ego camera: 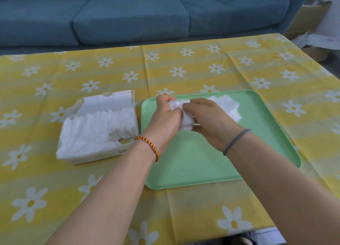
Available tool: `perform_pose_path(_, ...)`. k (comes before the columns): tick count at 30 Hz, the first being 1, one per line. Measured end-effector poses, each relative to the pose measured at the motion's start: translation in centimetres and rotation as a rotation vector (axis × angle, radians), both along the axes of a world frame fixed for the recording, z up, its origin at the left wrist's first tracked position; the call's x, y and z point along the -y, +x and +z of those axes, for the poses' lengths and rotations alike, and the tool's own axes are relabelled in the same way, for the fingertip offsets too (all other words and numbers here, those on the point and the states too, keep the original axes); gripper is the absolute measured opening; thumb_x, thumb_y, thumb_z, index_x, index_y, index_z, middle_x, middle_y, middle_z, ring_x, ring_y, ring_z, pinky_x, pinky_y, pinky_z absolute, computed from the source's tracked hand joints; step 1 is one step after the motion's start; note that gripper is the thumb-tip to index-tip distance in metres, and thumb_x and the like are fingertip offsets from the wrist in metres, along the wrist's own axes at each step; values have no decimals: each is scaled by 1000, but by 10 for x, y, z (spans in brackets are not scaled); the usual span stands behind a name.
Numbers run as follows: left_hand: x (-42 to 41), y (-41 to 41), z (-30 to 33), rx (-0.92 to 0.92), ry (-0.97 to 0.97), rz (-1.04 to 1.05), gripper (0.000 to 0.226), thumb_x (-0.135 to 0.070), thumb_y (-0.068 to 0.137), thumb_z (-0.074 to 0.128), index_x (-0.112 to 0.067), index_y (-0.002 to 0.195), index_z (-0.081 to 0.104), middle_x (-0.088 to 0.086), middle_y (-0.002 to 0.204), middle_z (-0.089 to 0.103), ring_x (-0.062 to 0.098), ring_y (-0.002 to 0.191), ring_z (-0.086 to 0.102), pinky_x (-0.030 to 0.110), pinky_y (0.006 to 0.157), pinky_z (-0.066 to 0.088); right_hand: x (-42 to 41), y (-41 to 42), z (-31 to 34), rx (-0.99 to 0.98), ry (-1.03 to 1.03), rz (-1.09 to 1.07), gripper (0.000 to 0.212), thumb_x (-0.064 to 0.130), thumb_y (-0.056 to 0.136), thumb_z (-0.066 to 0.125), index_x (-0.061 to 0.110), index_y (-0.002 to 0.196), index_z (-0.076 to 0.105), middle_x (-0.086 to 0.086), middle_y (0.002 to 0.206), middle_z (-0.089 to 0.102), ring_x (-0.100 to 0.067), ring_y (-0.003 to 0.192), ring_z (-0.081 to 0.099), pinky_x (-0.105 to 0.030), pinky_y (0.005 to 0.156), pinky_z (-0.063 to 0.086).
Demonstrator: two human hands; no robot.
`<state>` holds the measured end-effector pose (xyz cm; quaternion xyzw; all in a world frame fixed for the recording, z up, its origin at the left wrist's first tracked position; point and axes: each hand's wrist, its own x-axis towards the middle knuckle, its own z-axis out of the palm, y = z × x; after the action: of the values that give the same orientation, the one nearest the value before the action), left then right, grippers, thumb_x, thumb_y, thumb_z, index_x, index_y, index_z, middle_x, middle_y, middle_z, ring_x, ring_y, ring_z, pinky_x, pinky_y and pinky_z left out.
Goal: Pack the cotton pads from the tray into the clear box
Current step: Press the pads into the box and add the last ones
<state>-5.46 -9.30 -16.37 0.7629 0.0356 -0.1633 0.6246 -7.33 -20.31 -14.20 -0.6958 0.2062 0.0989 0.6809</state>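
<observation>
A blue sofa (128, 15) stands behind a daisy-print tablecloth (184, 70) holding a green tray (193, 162) and, just left, a clear box (95, 129) nearly full of pads. Above the tray, left hand (165, 116) and right hand (209, 116) curl fingers around a cotton pad stack (184, 114); loose pads (228, 105) lie behind

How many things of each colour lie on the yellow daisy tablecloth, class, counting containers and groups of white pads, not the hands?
Green: 1, the flat green plastic tray.
Clear: 1, the clear plastic box.
White: 3 groups of cotton pads, the rows in the box, the loose heap on the tray, and the stack held between the hands.
Total: 5.
</observation>
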Motion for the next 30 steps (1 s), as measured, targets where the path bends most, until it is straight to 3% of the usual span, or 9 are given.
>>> perform_pose_path(5,0,-2,4,-93,-28,21,46,-35,67,46,-26,113,44,9,113,64,26,104,65,45,92,52,7,1,-8,40,10,-87,27,8,91,63,6,117,58,-23,118,64,-26,88,65,-38,83,57)
perform_pose_path(8,0,2,4,-80,-4,32,42,-35,73,47,-27,114,45,8,103,62,26,91,63,39,77,50,11,1,-10,42,51,-73,28,4,90,63,1,117,57,-26,116,65,-28,87,66,-38,82,58)
perform_pose_path(11,-3,4,0,45,130,-8,29,-17,94,44,-29,120,40,4,82,53,22,71,51,31,66,40,17,2,-10,32,125,-1,24,1,91,60,1,116,58,-23,108,69,-27,85,68,-33,81,61)
perform_pose_path(13,-5,4,-3,109,166,-5,31,-8,96,39,-29,118,36,-1,70,41,16,56,42,26,55,35,31,7,-16,114,-233,7,25,6,91,59,9,116,62,-12,109,69,-25,94,66,-32,84,57)
perform_pose_path(15,-7,4,-3,150,168,11,32,-2,96,38,-28,116,34,-5,70,36,8,42,34,22,42,27,49,8,-23,287,-887,100,30,8,91,55,15,118,64,-2,123,62,-21,113,55,-25,87,43)
perform_pose_path(18,-8,5,-3,168,174,17,28,-1,96,38,-26,110,36,-6,73,40,11,46,33,21,39,23,67,7,-32,260,-1351,379,36,12,91,49,25,120,66,2,148,46,-25,144,26,-36,117,20)
perform_pose_path(20,-8,4,-3,156,178,2,21,-4,98,40,-24,105,44,-4,76,43,13,55,35,18,40,25,70,6,-36,120,-1444,532,40,16,92,45,33,124,61,10,154,37,-25,150,12,-41,122,6)
perform_pose_path(25,-8,6,-3,91,139,-10,23,-6,97,42,-21,104,58,-5,81,48,9,64,41,17,49,30,69,6,-35,102,-1448,566,45,18,95,41,35,134,54,17,153,38,-21,151,10,-43,123,-1)
perform_pose_path(30,-9,6,-5,129,151,3,33,0,91,44,-23,102,63,-9,87,59,0,49,41,15,43,30,71,7,-33,258,-1387,455,43,14,92,48,24,132,59,8,140,55,-16,142,34,-38,122,7)
